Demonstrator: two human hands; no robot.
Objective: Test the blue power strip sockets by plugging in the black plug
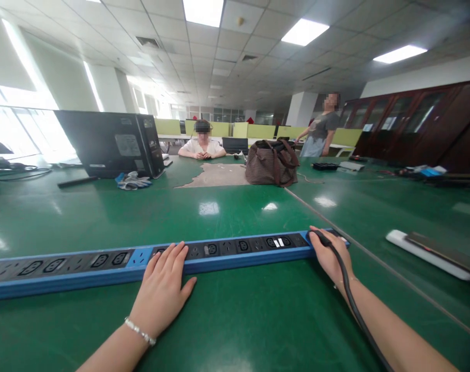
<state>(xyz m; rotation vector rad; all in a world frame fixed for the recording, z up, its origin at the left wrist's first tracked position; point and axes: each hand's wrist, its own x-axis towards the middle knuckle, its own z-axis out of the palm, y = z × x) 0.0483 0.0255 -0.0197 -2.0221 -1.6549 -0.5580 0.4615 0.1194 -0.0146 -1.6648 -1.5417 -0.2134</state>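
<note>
A long blue power strip [227, 263] with several black sockets lies across the green table [235, 310], running from the left edge to right of centre. My left hand [167, 284] rests on it near the middle, fingers laid flat across its top and the thumb out to the side; it holds nothing. Over the strip's right end, my right hand [331, 256] has its fingers closed round the black cable [349, 289] where it meets the strip. The cable runs down along my right forearm. The cable's end is hidden by the hand.
Behind the strip are a black computer case [114, 144], blue-and-white gloves [134, 181] and a brown bag [271, 163]. A white bar [428, 256] lies right. One person [202, 147] sits opposite; another person [320, 129] stands at the back right.
</note>
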